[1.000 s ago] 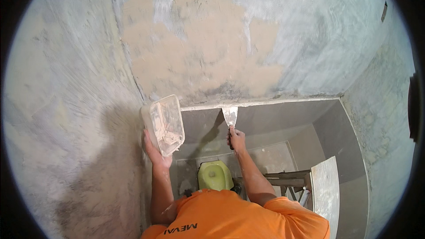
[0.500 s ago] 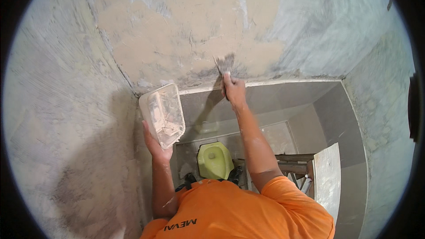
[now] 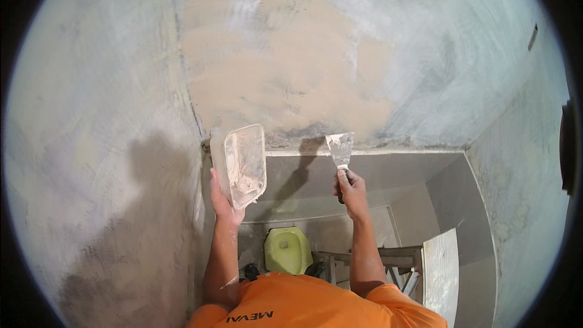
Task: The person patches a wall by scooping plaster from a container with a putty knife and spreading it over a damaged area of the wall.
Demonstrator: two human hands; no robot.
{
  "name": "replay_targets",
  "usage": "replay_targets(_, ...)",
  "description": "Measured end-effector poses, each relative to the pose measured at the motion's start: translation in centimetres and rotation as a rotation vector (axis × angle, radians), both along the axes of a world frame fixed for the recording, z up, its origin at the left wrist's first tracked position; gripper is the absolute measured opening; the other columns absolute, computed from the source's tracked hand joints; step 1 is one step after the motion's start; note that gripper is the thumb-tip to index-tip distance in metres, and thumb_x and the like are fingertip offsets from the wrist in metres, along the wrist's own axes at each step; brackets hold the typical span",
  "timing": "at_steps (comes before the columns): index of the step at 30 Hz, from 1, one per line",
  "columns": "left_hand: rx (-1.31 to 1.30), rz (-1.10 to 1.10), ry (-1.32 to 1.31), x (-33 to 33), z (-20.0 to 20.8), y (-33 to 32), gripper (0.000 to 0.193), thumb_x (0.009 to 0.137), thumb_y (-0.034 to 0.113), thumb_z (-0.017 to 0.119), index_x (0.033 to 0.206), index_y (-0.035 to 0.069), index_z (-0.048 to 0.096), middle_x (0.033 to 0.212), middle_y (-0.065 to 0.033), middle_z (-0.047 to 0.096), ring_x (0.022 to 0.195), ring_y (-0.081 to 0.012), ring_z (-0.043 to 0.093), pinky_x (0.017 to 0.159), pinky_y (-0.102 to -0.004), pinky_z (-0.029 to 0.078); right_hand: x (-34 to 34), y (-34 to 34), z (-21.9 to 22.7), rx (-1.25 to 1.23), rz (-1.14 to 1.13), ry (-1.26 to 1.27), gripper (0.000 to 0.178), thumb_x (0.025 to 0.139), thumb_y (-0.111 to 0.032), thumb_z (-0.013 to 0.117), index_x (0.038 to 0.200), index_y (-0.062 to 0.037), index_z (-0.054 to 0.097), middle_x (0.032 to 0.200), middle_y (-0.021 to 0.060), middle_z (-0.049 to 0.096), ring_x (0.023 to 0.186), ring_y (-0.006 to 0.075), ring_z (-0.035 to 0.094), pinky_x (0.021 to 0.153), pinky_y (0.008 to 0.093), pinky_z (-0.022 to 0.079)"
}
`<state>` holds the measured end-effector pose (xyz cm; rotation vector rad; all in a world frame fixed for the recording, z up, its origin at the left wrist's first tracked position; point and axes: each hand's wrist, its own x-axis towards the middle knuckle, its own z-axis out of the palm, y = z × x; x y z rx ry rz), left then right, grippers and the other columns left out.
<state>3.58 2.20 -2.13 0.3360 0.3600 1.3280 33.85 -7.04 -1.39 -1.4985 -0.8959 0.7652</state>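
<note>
My left hand (image 3: 225,200) grips a clear plastic tub (image 3: 265,170) from its lower side, tilted with its mouth toward the right. Pale pinkish filler paste (image 3: 245,183) sticks to its inside. In my right hand (image 3: 352,193) is a putty knife (image 3: 342,152), held by its dark handle with the blade pointing up. Pale paste lies along the blade's left edge. The blade shows in front of the wall's lower edge; whether it touches cannot be told. A broad beige patch of filler (image 3: 291,61) covers the middle of the grey wall (image 3: 419,42).
Grey tiles (image 3: 364,167) with a pale top edge line the lower wall. Below is a yellow-green squat toilet (image 3: 288,252). At the lower right stands a wooden frame with a pale board (image 3: 441,273). A rough side wall (image 3: 103,164) rises close on the left.
My right hand has drawn the putty knife down and right, off the filler patch. The tub has shifted slightly right, and the whole view has moved a little.
</note>
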Motion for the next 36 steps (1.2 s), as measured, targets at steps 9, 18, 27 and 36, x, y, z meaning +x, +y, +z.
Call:
replay_targets(9,0.177,-0.019,-0.207,4.3,1.8,-0.4,0.065,0.105,0.057,0.041,0.148,0.009,0.047,0.142,-0.009,0.058,0.127,-0.0285,0.057,0.108,-0.0469,0.046,-11.1,-1.9,4.5,0.074,0.349,-0.195,0.034,0.107,-0.033,0.056,0.089,-0.0052,0.061,0.064,-0.0017,0.054,0.053,0.0061,0.048,0.047,0.0243,0.037)
replay_targets(18,0.128,0.166,-0.222,5.1,4.7,-1.3,0.062,0.106,0.055,0.042,0.145,0.007,0.049,0.133,-0.0108,0.059,0.119,-0.0284,0.06,0.102,-0.0454,0.049,-9.2,-6.6,1.5,-0.199,0.467,-0.183,0.042,0.103,-0.034,0.06,0.076,-0.002,0.056,0.062,-0.0005,0.047,0.059,0.0087,0.04,0.052,0.0306,0.034)
replay_targets(27,0.194,0.06,-0.142,5.3,0.5,-0.8,0.065,0.107,0.054,0.039,0.152,0.008,0.042,0.146,-0.013,0.054,0.133,-0.0307,0.053,0.111,-0.0487,0.043,-5.2,-8.9,6.4,-0.018,0.324,-0.506,0.027,0.092,-0.019,0.073,0.111,0.0003,0.07,0.074,0.013,0.064,0.063,0.0236,0.063,0.06,0.0355,0.049)
replay_targets(36,0.32,-0.009,0.021,5.8,-2.5,-1.7,0.062,0.107,0.049,0.04,0.149,0.003,0.044,0.145,-0.0142,0.054,0.132,-0.0293,0.054,0.111,-0.0458,0.043,-8.6,-7.5,10.0,0.237,0.259,-1.042,0.039,0.093,-0.011,0.069,0.129,0.0031,0.061,0.086,0.0176,0.066,0.069,0.0348,0.066,0.059,0.0422,0.055)
